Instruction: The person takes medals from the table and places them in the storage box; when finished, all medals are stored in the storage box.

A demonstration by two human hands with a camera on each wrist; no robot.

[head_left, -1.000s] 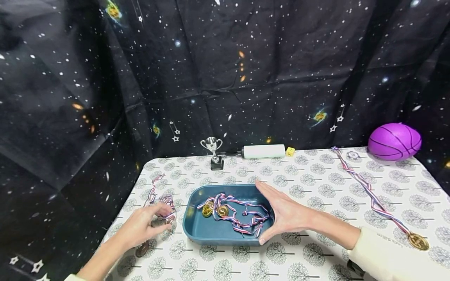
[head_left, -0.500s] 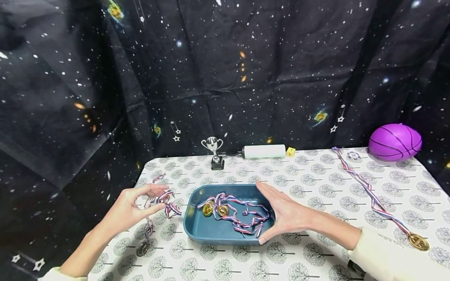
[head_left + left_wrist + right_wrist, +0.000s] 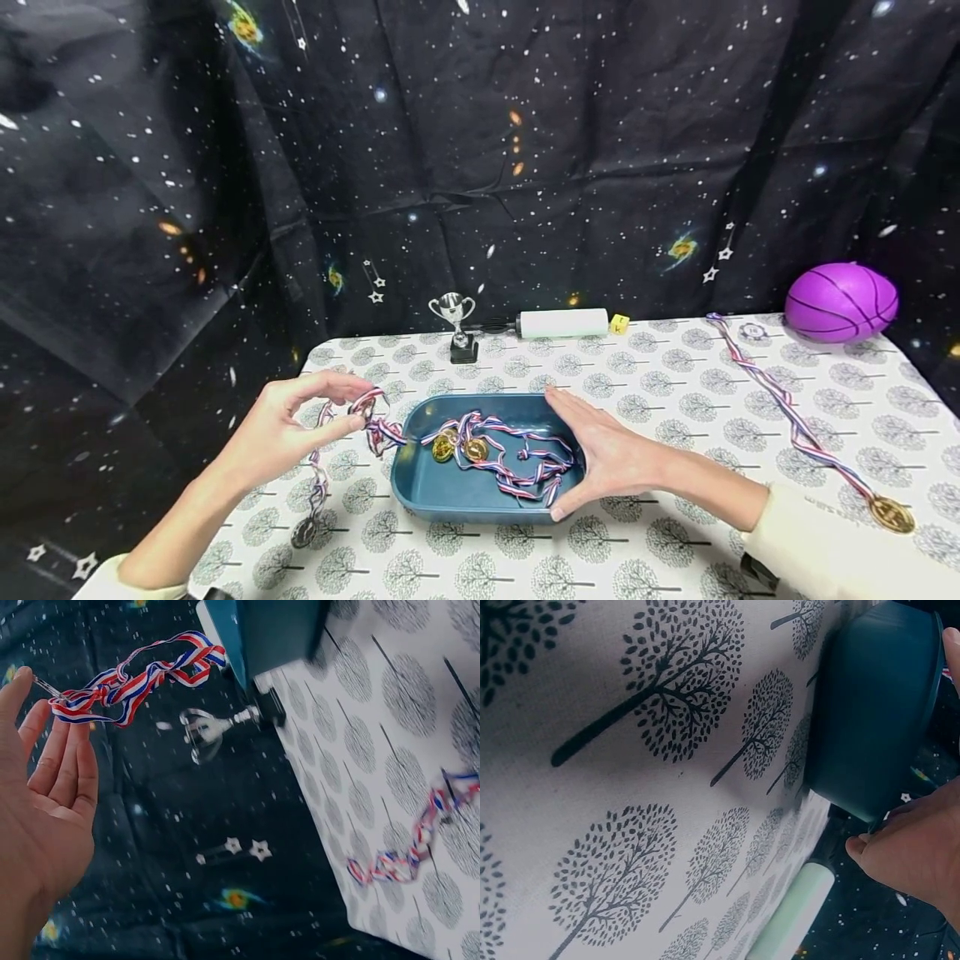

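Note:
My left hand pinches a medal, seen edge-on, between thumb and fingertips. Its bunched red, white and blue ribbon trails toward the left rim of a blue plastic tub. My right hand grips the tub's right end, thumb at the front rim and fingers at the back. Inside lie gold medals with tangled striped ribbons. Below and left of my left hand, a dark silvery medal lies on the table with its twisted ribbon.
A small silver trophy cup stands behind the tub, near a white cylinder and a yellow letter cube. To the right lie a gold medal on a long ribbon and a purple ball. A dark star-print cloth hangs behind.
My left hand has picked up a medal with its bunched ribbon from the table and carried it up, now shifting right to the tub's left rim. My right hand stays on the tub.

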